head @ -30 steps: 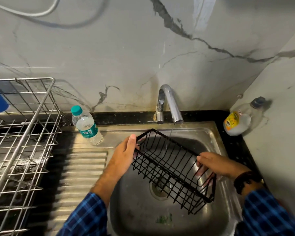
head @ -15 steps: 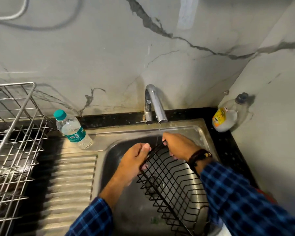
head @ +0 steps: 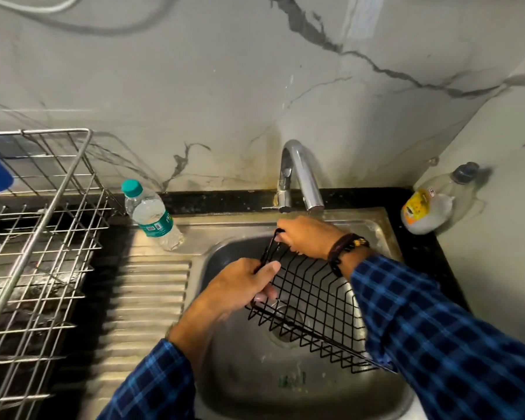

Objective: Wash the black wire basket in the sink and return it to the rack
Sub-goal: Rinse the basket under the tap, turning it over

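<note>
Left grip (head: 243, 283) and right grip (head: 303, 234) clasp the basket (head: 309, 298) rim. It is held tilted under the tap (head: 300, 174), likely for rinsing.

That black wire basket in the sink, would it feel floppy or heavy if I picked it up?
Probably stiff: the basket holds its boxy shape though the left hand and right hand grip only one end. Likely light for its size, being thin wire and mostly gaps. One end is under the tap, so it may be wet and slippery.
</note>
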